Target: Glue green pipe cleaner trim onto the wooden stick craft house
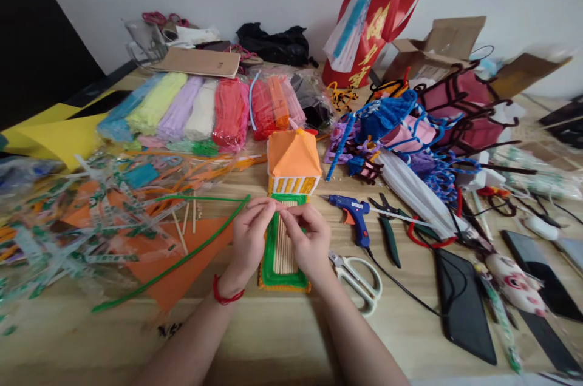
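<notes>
My left hand (pixel 249 237) and my right hand (pixel 310 237) meet with thumbs and forefingers pinched; whatever lies between the fingertips is too small or hidden to make out. Beneath them lies a small model base (pixel 285 280) with a green fuzzy border, an orange edge and rows of thin wooden sticks. Behind it stands a little house with an orange pyramid roof (pixel 295 154) and yellow-and-white striped walls. A bent green pipe cleaner (pixel 195 257) runs beside my left hand, its fold close to the knuckles; whether it touches is unclear.
Right of the model are a blue glue gun (pixel 350 209), scissors (pixel 364 283), green-handled pliers (pixel 389 234) and a phone (pixel 464 307). Orange sheet (pixel 168 277) and plastic scraps (pixel 100 222) cover the left. Bagged pipe cleaners (pixel 200 110) and a red bag (pixel 392 3) stand behind.
</notes>
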A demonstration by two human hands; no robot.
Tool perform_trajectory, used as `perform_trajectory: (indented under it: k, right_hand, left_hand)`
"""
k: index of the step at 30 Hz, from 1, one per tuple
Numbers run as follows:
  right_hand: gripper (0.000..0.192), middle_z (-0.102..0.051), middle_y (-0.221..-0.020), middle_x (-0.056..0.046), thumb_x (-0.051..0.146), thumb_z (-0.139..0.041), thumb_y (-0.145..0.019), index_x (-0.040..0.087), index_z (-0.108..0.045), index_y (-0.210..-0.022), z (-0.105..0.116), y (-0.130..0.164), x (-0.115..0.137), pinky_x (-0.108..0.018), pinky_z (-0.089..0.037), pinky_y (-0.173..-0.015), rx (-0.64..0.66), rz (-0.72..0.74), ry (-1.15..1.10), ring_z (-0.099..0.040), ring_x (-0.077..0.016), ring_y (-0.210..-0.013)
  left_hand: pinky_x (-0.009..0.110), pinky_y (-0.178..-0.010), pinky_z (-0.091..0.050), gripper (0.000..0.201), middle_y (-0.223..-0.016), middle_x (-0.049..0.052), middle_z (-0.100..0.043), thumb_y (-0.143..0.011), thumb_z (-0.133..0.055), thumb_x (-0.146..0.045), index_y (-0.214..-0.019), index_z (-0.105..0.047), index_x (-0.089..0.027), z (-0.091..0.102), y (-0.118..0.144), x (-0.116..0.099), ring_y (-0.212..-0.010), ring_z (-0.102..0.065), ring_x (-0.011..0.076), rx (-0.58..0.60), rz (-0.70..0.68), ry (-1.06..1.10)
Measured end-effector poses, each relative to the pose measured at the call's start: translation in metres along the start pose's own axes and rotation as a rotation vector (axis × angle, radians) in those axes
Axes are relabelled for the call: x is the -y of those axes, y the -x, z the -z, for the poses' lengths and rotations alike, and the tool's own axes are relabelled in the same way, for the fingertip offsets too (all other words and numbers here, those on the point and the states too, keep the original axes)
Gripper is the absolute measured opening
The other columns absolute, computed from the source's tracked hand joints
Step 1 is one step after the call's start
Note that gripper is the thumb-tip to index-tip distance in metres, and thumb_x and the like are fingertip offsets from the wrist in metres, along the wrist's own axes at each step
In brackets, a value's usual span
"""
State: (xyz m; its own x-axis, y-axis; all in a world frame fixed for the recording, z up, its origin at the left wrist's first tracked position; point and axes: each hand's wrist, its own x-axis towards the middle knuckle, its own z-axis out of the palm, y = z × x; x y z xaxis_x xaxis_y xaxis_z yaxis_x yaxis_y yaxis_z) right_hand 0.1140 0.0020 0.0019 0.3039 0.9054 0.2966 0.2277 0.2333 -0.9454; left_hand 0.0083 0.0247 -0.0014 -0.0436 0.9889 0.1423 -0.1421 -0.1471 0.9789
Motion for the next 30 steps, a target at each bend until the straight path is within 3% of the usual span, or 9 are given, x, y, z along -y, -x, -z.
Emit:
perform_trajectory:
  k: [9,15,20,25,30]
  right_hand:
    - [0.022,-0.048,-0.049,0.006,0.036,-0.067,-0.074,0.018,-0.061,-0.065,0.004,-0.005,0.004,-0.023,-0.034,-0.045,0.025,-0.26,-0.349,-0.042,-0.0085,-0.043]
    - [0.022,-0.043,-0.048,0.008,0.034,-0.062,-0.077,0.019,-0.051,-0.065,0.011,-0.011,-0.007,-0.021,-0.031,-0.043,-0.187,-0.272,-0.465,-0.039,-0.0079,-0.042]
    - [0.031,-0.04,-0.047,0.007,0.031,-0.054,-0.08,0.021,-0.04,-0.054,0.015,-0.014,-0.016,-0.022,-0.03,-0.043,-0.305,-0.227,-0.39,-0.037,-0.008,-0.041]
    - [0.037,-0.039,-0.046,0.006,0.031,-0.05,-0.084,0.02,-0.04,-0.049,0.019,-0.012,-0.014,-0.023,-0.031,-0.046,-0.294,-0.148,-0.181,-0.038,-0.0086,-0.043]
    - [0.014,-0.047,-0.061,0.004,0.025,-0.052,-0.076,0.019,-0.05,-0.064,0.021,-0.011,-0.017,-0.023,-0.037,-0.053,-0.28,0.012,0.042,-0.045,-0.0105,-0.056]
  left_hand:
    - [0.03,-0.086,-0.042,0.017,-0.082,0.003,-0.067,-0.078,-0.065,-0.032,-0.067,-0.073,-0.022,-0.001,-0.001,0.003,-0.088,-0.058,0.0203,-0.038,0.057,0.037]
    - [0.026,-0.071,-0.043,0.013,-0.073,0.003,-0.068,-0.07,-0.07,-0.03,-0.067,-0.073,-0.018,-0.002,-0.005,0.006,-0.073,-0.057,0.0142,-0.092,0.373,0.465]
    - [0.025,-0.068,-0.042,0.012,-0.07,0.003,-0.068,-0.068,-0.071,-0.026,-0.066,-0.071,-0.014,-0.003,-0.008,0.003,-0.07,-0.057,0.011,-0.118,0.46,0.588]
    - [0.022,-0.066,-0.041,0.014,-0.072,0.001,-0.066,-0.065,-0.076,-0.026,-0.069,-0.07,-0.014,-0.002,-0.008,0.001,-0.07,-0.056,0.0093,-0.119,0.476,0.607]
    - [0.02,-0.065,-0.04,0.02,-0.067,-0.002,-0.059,-0.062,-0.079,-0.027,-0.069,-0.065,-0.015,-0.001,-0.01,0.002,-0.066,-0.053,0.0073,-0.13,0.398,0.496]
